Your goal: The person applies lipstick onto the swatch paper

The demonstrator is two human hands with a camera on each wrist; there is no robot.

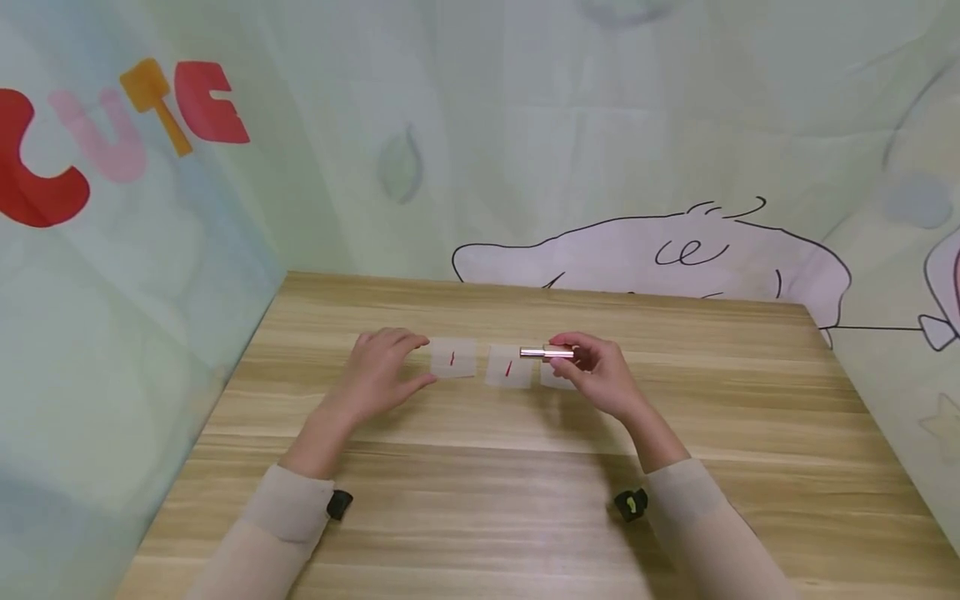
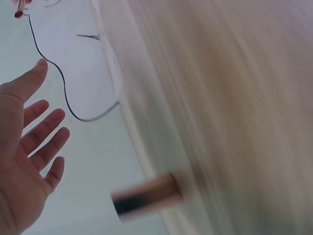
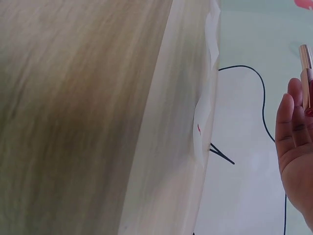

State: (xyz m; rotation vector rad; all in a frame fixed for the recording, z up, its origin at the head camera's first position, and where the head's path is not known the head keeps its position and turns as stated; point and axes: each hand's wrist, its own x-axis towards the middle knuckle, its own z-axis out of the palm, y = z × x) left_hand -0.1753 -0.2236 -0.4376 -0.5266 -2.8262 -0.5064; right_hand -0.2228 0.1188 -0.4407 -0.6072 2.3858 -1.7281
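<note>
My right hand (image 1: 600, 375) pinches a shiny rose-gold lipstick (image 1: 534, 353), held level above the table. A red end of the lipstick (image 3: 307, 78) shows near the palm in the right wrist view. My left hand (image 1: 378, 371) is raised beside the leftmost pale paper square (image 1: 442, 367), thumb and fingers spread apart and bent loosely. That square and the middle paper square (image 1: 498, 375) each bear a short red stroke. A third paper square (image 1: 553, 379) lies partly hidden under my right hand. The left wrist view has a blurred copper-coloured tube (image 2: 151, 196) with a dark end, standing on the table.
The wood-grain table (image 1: 465, 500) meets a printed cloth wall (image 1: 525, 167) at its back edge. More cloth closes off the left side. A small black device (image 1: 340, 504) sits at my left cuff, another black device (image 1: 631, 504) at my right.
</note>
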